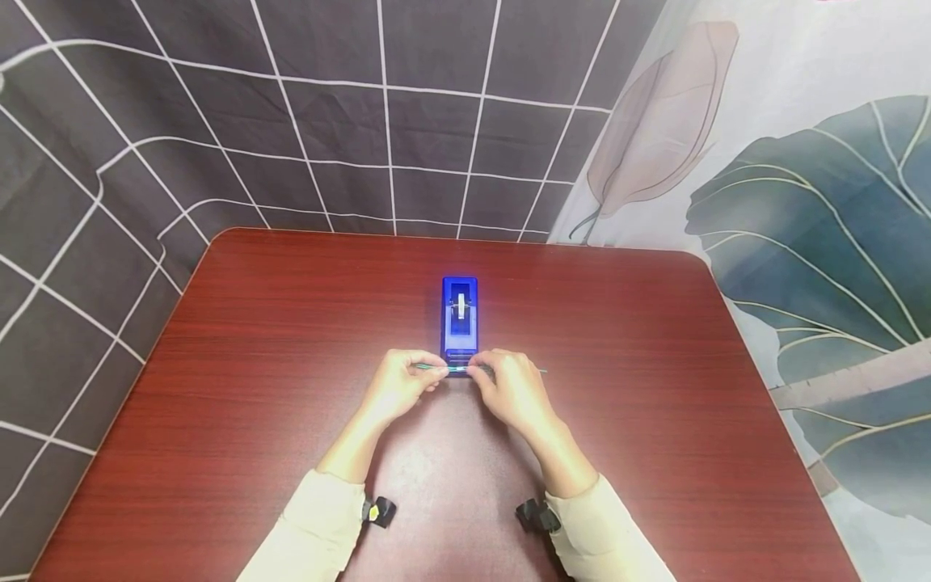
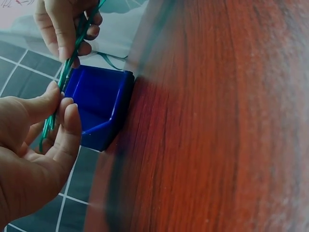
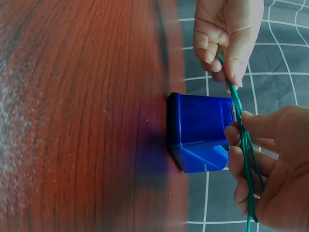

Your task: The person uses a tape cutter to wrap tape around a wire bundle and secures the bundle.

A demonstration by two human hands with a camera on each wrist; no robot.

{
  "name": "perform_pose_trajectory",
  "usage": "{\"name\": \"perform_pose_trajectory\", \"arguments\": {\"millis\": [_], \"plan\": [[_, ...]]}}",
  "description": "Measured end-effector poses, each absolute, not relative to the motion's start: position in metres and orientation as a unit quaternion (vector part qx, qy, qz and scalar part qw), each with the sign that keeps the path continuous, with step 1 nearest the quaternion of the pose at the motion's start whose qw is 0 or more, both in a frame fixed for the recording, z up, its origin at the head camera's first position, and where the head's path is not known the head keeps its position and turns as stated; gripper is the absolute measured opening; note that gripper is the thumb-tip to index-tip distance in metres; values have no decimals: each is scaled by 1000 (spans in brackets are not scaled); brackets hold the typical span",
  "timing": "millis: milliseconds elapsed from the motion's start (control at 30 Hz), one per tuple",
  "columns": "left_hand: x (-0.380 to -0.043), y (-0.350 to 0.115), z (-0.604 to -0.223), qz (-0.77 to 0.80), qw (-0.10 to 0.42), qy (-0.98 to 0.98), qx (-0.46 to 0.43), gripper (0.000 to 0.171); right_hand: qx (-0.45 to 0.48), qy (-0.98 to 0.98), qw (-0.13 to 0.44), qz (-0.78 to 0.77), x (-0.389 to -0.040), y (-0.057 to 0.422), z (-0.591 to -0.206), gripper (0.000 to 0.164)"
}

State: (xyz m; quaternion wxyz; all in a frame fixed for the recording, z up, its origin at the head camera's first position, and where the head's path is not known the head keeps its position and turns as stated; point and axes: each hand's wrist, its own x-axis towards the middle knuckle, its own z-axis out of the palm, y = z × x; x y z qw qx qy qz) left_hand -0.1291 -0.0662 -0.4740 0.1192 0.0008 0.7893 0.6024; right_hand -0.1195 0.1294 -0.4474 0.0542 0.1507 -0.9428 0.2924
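Observation:
A bundle of thin green cord [image 2: 77,47] is stretched between both hands at the front end of a blue tape dispenser [image 1: 470,331]. My left hand [image 1: 396,384] pinches one end of the bundle between thumb and fingers. The other side is pinched by my right hand [image 1: 515,388], with a loop and a loose tail of cord [image 3: 249,193] running past its fingers in the right wrist view. A small bright patch shows on the cord between the hands in the head view; whether it is tape cannot be told. The dispenser stands upright on the table, a pale roll [image 1: 461,305] inside it.
The reddish-brown wooden table [image 1: 291,323] has rounded far corners. Behind it hangs a dark cloth with a white grid [image 1: 327,121], and on the right a white curtain with leaf prints [image 1: 800,226]. Black wrist cameras [image 1: 383,512] sit at both sleeves.

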Motion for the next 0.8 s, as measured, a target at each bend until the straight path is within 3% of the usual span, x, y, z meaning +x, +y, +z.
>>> {"name": "perform_pose_trajectory", "arguments": {"millis": [300, 500, 800], "plan": [[-129, -64, -476, 589, 75, 804, 27, 12, 113, -954, 64, 269, -120, 127, -451, 22], [-128, -64, -474, 593, 80, 801, 23, 15, 99, -957, 69, 264, -121, 126, -454, 24], [-132, -62, -476, 546, -35, 835, 54, 17, 92, -954, 75, 276, -122, 124, -460, 21]]}}
